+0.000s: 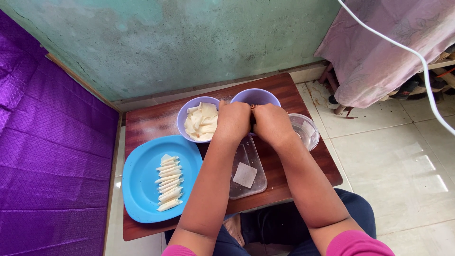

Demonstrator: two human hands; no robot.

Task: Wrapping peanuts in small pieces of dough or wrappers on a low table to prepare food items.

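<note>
Filling step, I judge: both hands, left hand (232,121) and right hand (271,124), meet over the purple bowl (256,96), apparently pinching filling; next comes the square wrapper (245,175).

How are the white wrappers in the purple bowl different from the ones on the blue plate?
The wrappers in the purple bowl are flat squares in a loose heap. The wrappers on the blue plate are folded into narrow rolls and lined up in a neat row. Both look pale white.
</note>
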